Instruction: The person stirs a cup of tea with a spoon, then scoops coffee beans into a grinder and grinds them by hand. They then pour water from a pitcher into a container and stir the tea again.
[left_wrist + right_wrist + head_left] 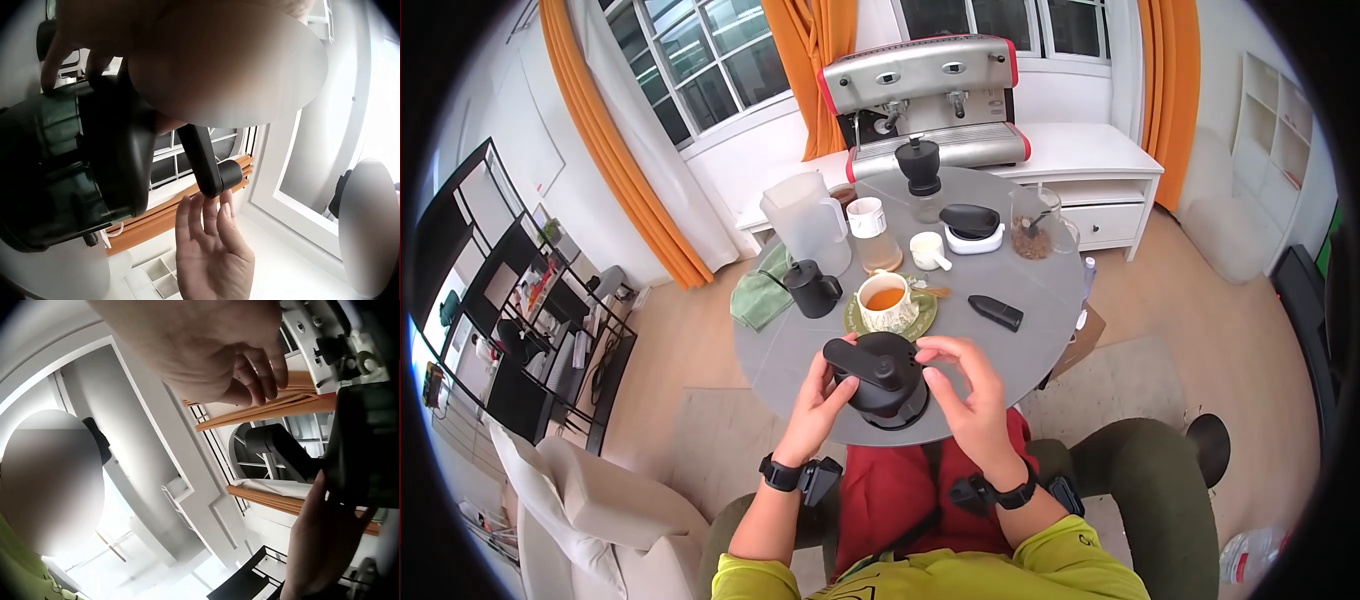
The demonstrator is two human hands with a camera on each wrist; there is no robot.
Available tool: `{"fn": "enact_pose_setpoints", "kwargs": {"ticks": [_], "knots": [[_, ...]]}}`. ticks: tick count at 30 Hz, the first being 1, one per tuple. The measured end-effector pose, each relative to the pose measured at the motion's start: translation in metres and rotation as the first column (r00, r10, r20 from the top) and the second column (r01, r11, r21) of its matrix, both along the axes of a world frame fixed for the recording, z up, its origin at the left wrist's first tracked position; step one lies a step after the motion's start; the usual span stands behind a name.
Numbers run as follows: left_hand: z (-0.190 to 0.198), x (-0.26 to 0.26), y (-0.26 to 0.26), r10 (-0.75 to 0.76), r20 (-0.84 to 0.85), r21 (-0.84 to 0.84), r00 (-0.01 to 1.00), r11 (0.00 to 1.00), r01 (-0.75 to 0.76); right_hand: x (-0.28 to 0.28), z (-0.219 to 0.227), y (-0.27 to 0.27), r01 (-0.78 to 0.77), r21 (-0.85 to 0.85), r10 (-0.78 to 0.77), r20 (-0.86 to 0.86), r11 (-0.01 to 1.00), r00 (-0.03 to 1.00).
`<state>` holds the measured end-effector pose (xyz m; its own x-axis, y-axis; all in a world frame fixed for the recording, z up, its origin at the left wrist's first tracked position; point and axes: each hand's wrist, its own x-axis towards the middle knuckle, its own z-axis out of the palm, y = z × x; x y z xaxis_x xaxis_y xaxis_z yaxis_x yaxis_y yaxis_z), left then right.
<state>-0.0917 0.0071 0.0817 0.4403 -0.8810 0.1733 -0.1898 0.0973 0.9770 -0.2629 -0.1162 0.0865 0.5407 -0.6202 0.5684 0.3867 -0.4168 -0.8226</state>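
A black hand coffee grinder with a crank arm on top stands at the table's near edge. My left hand grips its side, the thumb against the body below the crank. The crank arm ends in a short round knob. My right hand is at the grinder's other side, its fingers loosely bent and holding nothing. In the right wrist view those right fingers hang apart from the crank. Just behind the grinder is a cup of amber liquid on a green saucer.
On the round grey table stand a black pitcher, a green cloth, a frosted jug, a second grinder, a small white cup, a scale and a glass jug. An espresso machine stands behind.
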Motion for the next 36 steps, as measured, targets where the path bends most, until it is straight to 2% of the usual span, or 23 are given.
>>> {"fn": "enact_pose_setpoints", "kwargs": {"ticks": [3,5,6,8,9,19,21,24,32,36], "knots": [[-0.005,0.001,-0.004,0.010,-0.056,-0.046,0.998,0.999,-0.013,0.004,-0.011,-0.011,-0.020,-0.007,0.020,0.031,1.000,0.999],[-0.006,0.002,-0.006,0.019,-0.040,-0.049,0.999,0.999,-0.021,0.011,-0.024,-0.016,-0.056,-0.111,0.048,-0.075,0.992,0.996],[-0.004,0.001,-0.002,0.028,-0.023,-0.054,0.999,0.998,-0.029,0.012,-0.026,-0.011,-0.054,-0.111,0.046,-0.076,0.992,0.996],[-0.003,0.002,-0.003,0.034,-0.005,-0.043,0.999,0.998,-0.034,0.016,-0.035,-0.009,-0.101,-0.119,0.063,-0.288,0.988,0.955],[-0.003,0.003,-0.002,0.040,0.014,-0.034,0.999,0.999,-0.040,0.022,-0.042,-0.010,-0.139,-0.121,0.092,-0.331,0.983,0.939],[-0.002,0.004,-0.005,0.064,0.019,-0.003,0.998,0.998,-0.064,0.032,-0.055,-0.012,-0.152,-0.098,0.116,-0.304,0.983,0.946],[0.001,0.007,-0.006,0.045,0.128,-0.016,0.991,0.999,-0.043,0.033,-0.058,-0.013,-0.142,-0.116,0.104,-0.284,0.983,0.953],[0.008,0.013,-0.009,-0.003,0.161,-0.014,0.987,1.000,0.006,0.034,-0.056,-0.014,-0.136,-0.111,0.103,-0.261,0.984,0.960],[0.007,0.005,-0.010,0.075,0.081,-0.079,0.994,0.995,-0.068,0.035,-0.061,-0.014,-0.117,-0.101,0.091,-0.233,0.988,0.968],[0.006,0.007,-0.007,0.116,-0.056,-0.149,0.992,0.981,-0.123,0.040,-0.066,-0.012,-0.103,-0.084,0.081,-0.232,0.991,0.969]]}}
